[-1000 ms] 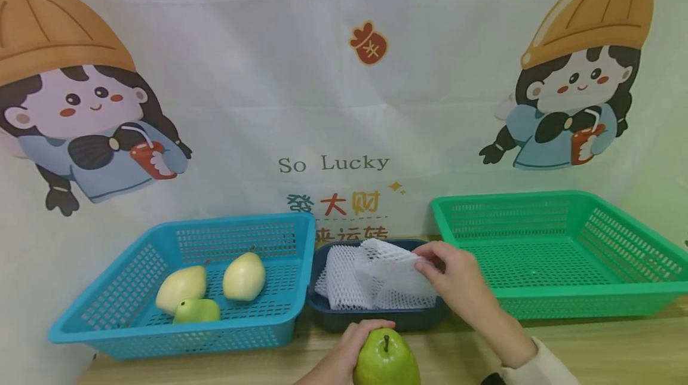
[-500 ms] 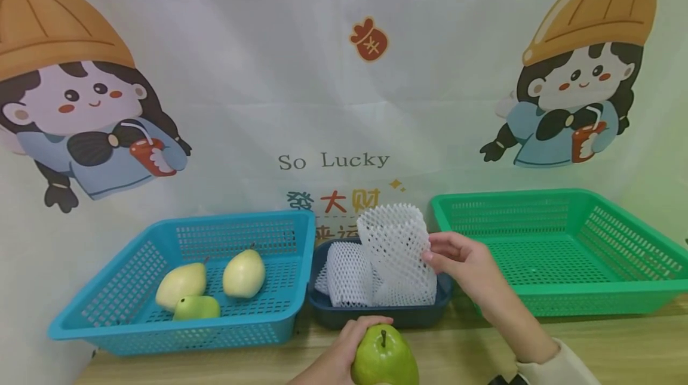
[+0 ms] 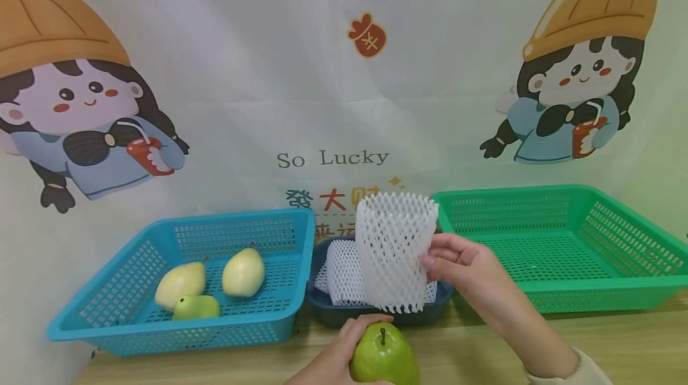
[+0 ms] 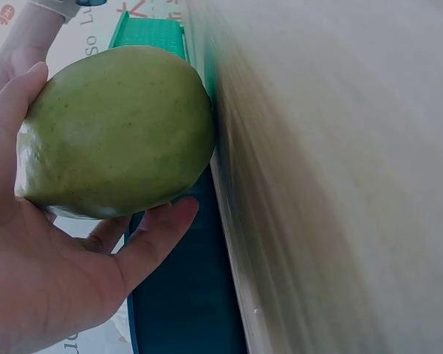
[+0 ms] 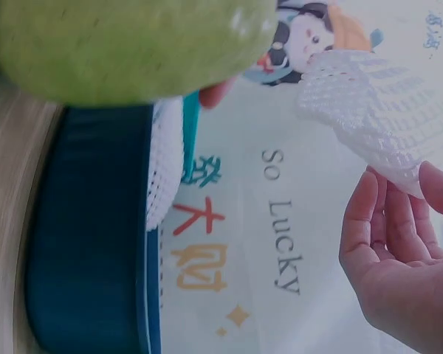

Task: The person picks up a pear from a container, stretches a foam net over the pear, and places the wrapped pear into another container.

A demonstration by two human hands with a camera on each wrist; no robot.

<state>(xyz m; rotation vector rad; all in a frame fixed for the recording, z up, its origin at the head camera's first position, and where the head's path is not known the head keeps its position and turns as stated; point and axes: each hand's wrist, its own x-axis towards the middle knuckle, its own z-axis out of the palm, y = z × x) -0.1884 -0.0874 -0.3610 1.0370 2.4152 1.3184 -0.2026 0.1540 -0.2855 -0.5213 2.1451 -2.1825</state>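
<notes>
My left hand (image 3: 335, 355) grips a green pear (image 3: 384, 354) at the front of the table, its stem pointing up. The left wrist view shows the thumb and fingers curled round the side of the pear (image 4: 125, 133). My right hand (image 3: 473, 271) pinches the right edge of a white foam net sleeve (image 3: 395, 253), which stands upright with its round mouth open at the top. In the right wrist view, thumb and fingertips hold the edge of the sleeve (image 5: 376, 110). Behind it, more foam net sleeves (image 3: 346, 274) lie in a dark blue tub (image 3: 344, 316).
A blue basket (image 3: 279, 332) at the left holds two pale yellow pears (image 3: 244, 273) and a small green fruit (image 3: 196, 308). On the right stands a green basket (image 3: 564, 286). A printed cloth (image 3: 242, 74) hangs behind the wooden table (image 3: 634, 343).
My right hand has lifted the foam net sleeve up out of the tub, and its mouth has opened rounder. The left hand keeps the green pear in nearly the same place.
</notes>
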